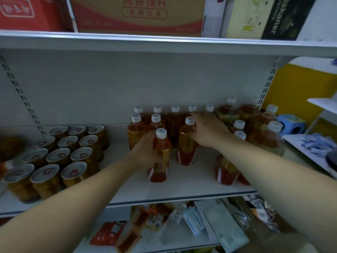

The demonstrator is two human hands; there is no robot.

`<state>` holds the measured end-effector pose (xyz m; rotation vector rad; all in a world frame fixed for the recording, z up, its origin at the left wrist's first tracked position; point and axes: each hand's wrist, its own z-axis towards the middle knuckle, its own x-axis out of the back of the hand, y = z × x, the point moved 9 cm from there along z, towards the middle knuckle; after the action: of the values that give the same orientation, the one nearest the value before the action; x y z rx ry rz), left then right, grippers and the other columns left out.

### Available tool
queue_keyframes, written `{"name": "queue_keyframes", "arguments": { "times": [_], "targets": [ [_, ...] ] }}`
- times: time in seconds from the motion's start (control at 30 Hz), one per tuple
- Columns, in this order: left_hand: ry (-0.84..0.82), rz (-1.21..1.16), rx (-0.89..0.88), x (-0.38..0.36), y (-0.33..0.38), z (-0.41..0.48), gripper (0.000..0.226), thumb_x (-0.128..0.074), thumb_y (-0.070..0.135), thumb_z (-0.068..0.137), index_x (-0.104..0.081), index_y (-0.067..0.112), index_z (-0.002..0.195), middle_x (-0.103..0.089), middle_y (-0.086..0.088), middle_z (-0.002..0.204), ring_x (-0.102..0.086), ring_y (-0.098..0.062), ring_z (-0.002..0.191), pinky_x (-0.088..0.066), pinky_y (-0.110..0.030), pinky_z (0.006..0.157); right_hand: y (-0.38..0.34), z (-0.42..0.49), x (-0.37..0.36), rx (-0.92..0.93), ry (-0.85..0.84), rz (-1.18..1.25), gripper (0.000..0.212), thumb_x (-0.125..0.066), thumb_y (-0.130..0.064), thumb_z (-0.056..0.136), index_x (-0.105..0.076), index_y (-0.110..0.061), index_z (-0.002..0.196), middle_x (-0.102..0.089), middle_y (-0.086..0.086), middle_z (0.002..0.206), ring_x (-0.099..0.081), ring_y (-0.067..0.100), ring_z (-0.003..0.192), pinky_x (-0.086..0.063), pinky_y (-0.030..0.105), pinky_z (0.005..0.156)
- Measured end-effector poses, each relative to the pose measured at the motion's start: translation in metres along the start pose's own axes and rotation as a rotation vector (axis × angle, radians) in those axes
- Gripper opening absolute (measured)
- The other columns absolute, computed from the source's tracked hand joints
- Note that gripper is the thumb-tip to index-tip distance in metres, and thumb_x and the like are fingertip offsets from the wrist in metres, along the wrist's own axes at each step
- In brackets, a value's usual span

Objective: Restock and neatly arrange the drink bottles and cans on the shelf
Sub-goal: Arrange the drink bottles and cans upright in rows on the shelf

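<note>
My left hand [145, 151] grips an amber tea bottle [160, 157] with a white cap, standing at the front of the white shelf [182, 187]. My right hand [206, 130] reaches further back and holds the upper part of a second tea bottle [187, 145]. Behind them stand rows of several like bottles [156, 121]. Two more small bottles [226, 170] stand under my right forearm. Several larger tea bottles [262, 132] fill the right end. Gold cans [60, 156] with silver tops stand in rows on the left.
Cardboard boxes [136, 15] sit on the shelf above. The shelf below holds loose packets and small boxes [193, 223]. A yellow wall [299, 92] and a blue box [291, 125] lie right of the shelf upright. Bare shelf floor lies between the cans and bottles.
</note>
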<state>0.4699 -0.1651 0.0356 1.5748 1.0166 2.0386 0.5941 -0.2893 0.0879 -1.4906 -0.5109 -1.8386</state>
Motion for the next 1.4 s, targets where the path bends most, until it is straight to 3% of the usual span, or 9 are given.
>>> {"name": "queue_keyframes", "arguments": {
  "times": [0.1,0.23,0.37,0.57,0.9,1.07,1.2,1.33,1.4],
  "targets": [
    [0.010,-0.015,0.016,-0.011,0.009,0.002,0.068,-0.070,0.003,0.080,-0.036,0.005,0.139,-0.045,-0.014,0.140,-0.044,-0.026,0.128,-0.037,-0.031,0.105,0.023,-0.012,0.038,-0.015,0.015,-0.183,0.071,-0.056,-0.061,0.080,-0.041,-0.021,0.137,-0.049,0.010,0.132,-0.044,0.032,0.120,-0.041,0.039,0.088],
    [0.022,-0.045,-0.006,-0.029,0.031,0.004,0.064,-0.066,0.000,0.081,-0.036,0.004,0.138,-0.045,-0.014,0.139,-0.043,-0.026,0.127,-0.034,-0.023,0.095,0.064,-0.037,0.041,-0.153,-0.262,-0.306,0.087,-0.062,-0.072,0.062,-0.044,-0.023,0.132,-0.052,0.005,0.127,-0.051,0.028,0.112,-0.047,0.035,0.083],
    [0.045,-0.055,0.008,-0.040,0.038,0.009,0.068,-0.068,0.006,0.081,-0.035,0.007,0.140,-0.044,-0.013,0.140,-0.042,-0.026,0.128,-0.035,-0.033,0.104,0.069,-0.052,0.021,-0.120,-0.333,-0.282,0.026,-0.064,-0.033,0.082,-0.047,-0.018,0.095,-0.053,0.008,0.108,-0.048,0.018,0.072,-0.035,0.026,0.050],
    [0.082,-0.040,0.036,-0.048,0.018,0.014,0.073,-0.071,0.013,0.078,-0.033,0.025,0.138,-0.051,0.007,0.124,-0.051,-0.016,0.114,-0.043,-0.025,0.084,0.053,-0.043,0.016,0.061,-0.185,-0.014,0.019,-0.055,-0.018,0.090,-0.053,-0.018,0.109,-0.043,0.002,0.106,-0.048,0.024,0.095,-0.042,0.036,0.079],
    [0.088,-0.031,0.028,-0.058,0.006,0.016,0.083,-0.074,0.020,0.075,-0.024,0.041,0.138,-0.042,0.019,0.123,-0.042,-0.005,0.116,-0.037,-0.024,0.090,0.077,0.016,-0.002,-0.105,0.100,0.127,0.044,-0.054,-0.010,0.092,-0.040,-0.003,0.133,-0.050,0.020,0.126,-0.053,0.036,0.111,-0.044,0.039,0.086],
    [0.058,-0.087,0.024,-0.066,-0.001,0.023,0.095,-0.073,0.012,0.074,-0.014,0.050,0.137,-0.040,0.008,0.138,-0.043,-0.014,0.125,-0.041,-0.034,0.099,0.081,0.027,-0.012,-0.073,-0.050,-0.032,0.051,-0.050,-0.019,0.096,-0.031,-0.007,0.142,-0.045,0.018,0.132,-0.048,0.036,0.117,-0.041,0.038,0.083],
    [0.056,-0.093,0.017,-0.067,-0.005,0.026,0.097,-0.073,0.011,0.074,-0.011,0.049,0.140,-0.040,0.005,0.140,-0.044,-0.018,0.125,-0.044,-0.042,0.101,0.088,0.022,0.020,-0.058,0.009,-0.261,0.046,-0.055,-0.040,0.088,-0.048,-0.012,0.125,-0.054,0.012,0.119,-0.050,0.033,0.108,-0.041,0.036,0.074],
    [0.044,-0.144,-0.017,-0.068,-0.002,0.023,0.097,-0.073,0.008,0.073,-0.014,0.046,0.141,-0.043,0.008,0.136,-0.045,-0.014,0.124,-0.044,-0.037,0.099,0.112,0.002,0.002,-0.172,-0.209,-0.097,0.053,-0.057,-0.038,0.085,-0.045,-0.014,0.130,-0.053,0.014,0.124,-0.054,0.032,0.106,-0.049,0.038,0.083],
    [0.049,-0.174,-0.009,-0.067,-0.003,0.021,0.096,-0.073,0.009,0.072,-0.017,0.051,0.137,-0.049,0.015,0.128,-0.049,-0.009,0.117,-0.046,-0.031,0.093,0.118,-0.011,-0.004,-0.236,-0.164,-0.020,0.059,-0.058,-0.029,0.088,-0.033,-0.015,0.140,-0.044,0.017,0.133,-0.051,0.035,0.112,-0.047,0.037,0.082]
  ]
}}
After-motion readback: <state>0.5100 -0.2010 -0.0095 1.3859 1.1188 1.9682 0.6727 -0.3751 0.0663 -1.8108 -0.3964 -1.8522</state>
